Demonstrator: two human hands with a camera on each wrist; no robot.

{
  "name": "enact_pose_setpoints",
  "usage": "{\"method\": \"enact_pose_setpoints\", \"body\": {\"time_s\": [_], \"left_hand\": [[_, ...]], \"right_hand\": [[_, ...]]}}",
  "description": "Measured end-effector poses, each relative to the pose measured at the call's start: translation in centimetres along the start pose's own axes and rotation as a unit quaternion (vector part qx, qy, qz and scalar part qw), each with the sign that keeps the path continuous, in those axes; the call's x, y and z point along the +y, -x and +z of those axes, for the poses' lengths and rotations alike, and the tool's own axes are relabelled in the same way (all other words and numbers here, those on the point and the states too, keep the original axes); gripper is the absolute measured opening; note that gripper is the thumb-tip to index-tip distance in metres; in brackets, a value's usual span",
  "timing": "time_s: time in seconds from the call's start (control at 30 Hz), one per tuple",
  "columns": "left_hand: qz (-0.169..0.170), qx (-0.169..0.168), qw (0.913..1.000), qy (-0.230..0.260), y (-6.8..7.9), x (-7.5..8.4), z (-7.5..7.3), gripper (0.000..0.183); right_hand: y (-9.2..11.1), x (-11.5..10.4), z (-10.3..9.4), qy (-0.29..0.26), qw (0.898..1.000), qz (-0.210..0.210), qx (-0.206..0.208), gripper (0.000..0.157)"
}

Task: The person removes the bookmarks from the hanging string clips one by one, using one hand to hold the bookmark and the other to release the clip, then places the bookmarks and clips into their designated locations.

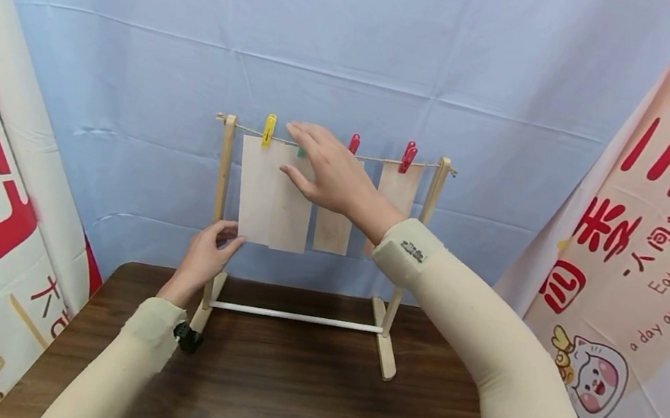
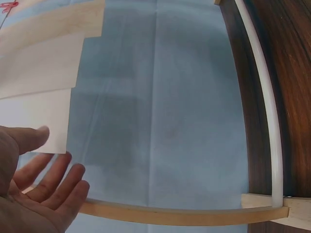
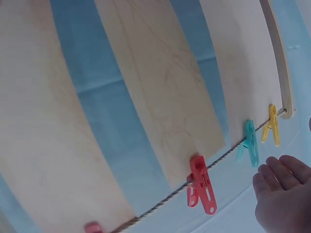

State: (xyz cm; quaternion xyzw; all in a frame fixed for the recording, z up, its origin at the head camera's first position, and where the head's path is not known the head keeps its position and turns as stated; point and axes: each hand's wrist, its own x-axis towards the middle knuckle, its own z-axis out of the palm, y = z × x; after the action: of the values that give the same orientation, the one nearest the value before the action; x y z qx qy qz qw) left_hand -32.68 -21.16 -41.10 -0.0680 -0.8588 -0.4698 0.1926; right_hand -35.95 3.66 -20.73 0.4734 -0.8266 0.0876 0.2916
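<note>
A white sheet (image 1: pixel 256 188) hangs at the left end of a twine line, under a yellow clothespin (image 1: pixel 269 131). At its lower left corner is my left hand (image 1: pixel 209 254); in the left wrist view the thumb (image 2: pixel 34 138) lies over the sheet and the loosely bent fingers sit by its bottom edge, apart from the thumb. My right hand (image 1: pixel 331 171) is raised with straight fingers near the green clothespin (image 3: pixel 250 143), holding nothing. That clothespin is mostly hidden by the hand in the head view. It is over a second pale sheet (image 1: pixel 291 213), which overlaps the first.
Further right hang two wood-toned sheets, one (image 1: pixel 331 232) under a red clothespin (image 3: pixel 200 184), the other (image 1: pixel 397 184) near the right post. The wooden rack (image 1: pixel 222 183) has a white bottom bar (image 1: pixel 297 317) and stands on a dark wooden table (image 1: pixel 291 394). Blue cloth (image 1: pixel 364 36) hangs behind.
</note>
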Motion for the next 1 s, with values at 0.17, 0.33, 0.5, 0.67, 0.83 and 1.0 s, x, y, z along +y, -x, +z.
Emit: {"method": "enact_pose_setpoints", "body": {"time_s": [0.17,0.33,0.5,0.67,0.83,1.0], "left_hand": [[-0.004,0.004,1.0000,0.007,0.1,-0.1,0.0,0.035],[-0.005,0.011,0.9999,-0.001,0.1,-0.3,0.0,0.031],[-0.001,0.012,0.9999,-0.008,0.2,-0.4,-0.1,0.028],[-0.011,-0.003,0.9999,-0.011,0.4,-0.2,-0.3,0.029],[-0.008,-0.005,0.9999,-0.008,0.5,-0.3,-0.3,0.027],[-0.003,-0.002,1.0000,-0.001,0.6,-0.6,-0.2,0.026]], "right_hand": [[-1.4,-0.2,-0.2,0.005,1.000,-0.002,0.001,0.067],[-2.6,-0.1,-0.3,0.003,1.000,0.002,-0.006,0.067],[-3.5,0.2,-0.2,-0.004,1.000,0.014,-0.018,0.067],[-4.4,0.8,0.0,-0.009,0.999,0.031,-0.027,0.067],[-5.2,1.1,0.3,-0.014,0.997,0.057,-0.044,0.066],[-6.0,1.1,0.6,-0.022,0.993,0.090,-0.069,0.065]]}}
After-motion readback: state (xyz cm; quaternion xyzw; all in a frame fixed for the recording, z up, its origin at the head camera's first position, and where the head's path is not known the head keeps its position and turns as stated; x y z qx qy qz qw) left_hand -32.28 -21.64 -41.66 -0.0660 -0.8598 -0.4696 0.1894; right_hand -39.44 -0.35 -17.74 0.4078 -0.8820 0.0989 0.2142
